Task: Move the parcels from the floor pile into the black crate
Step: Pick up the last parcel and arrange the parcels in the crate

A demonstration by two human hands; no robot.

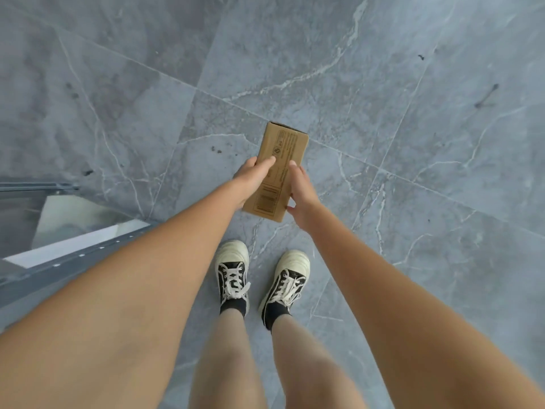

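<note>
Cardboard parcel [280, 169], long, printed, held between both hands' curled fingers [267, 163].

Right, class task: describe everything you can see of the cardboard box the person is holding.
The cardboard box is a long, narrow brown carton with dark print and a barcode-like label on its upper face. It looks closed and undamaged. It is held above the grey floor, its long axis pointing away from the person. The left hand grips its left edge; the right hand holds its right edge.
</note>
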